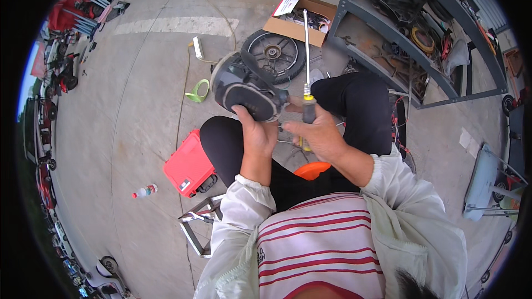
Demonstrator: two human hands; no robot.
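My left hand (258, 133) is closed around the lower side of a bulky dark grey rounded part (250, 95) with flat oval black faces. It is held up in front of my knees, and its exact kind is not clear. In my right hand (323, 135) is a long screwdriver (306, 58) with a yellow and dark handle, its shaft pointing away from me. My right fingertips are close beside the part's right end; whether they touch it I cannot tell. The screwdriver's tip is well beyond the part, near a cardboard box (305, 31).
A spoked black wheel (272, 51) lies beyond the part. On the left are a white power strip (198, 47), a green tape roll (197, 92), a red case (189, 163) and a bottle (145, 191). A metal shelf (382, 50) of parts stands on the right.
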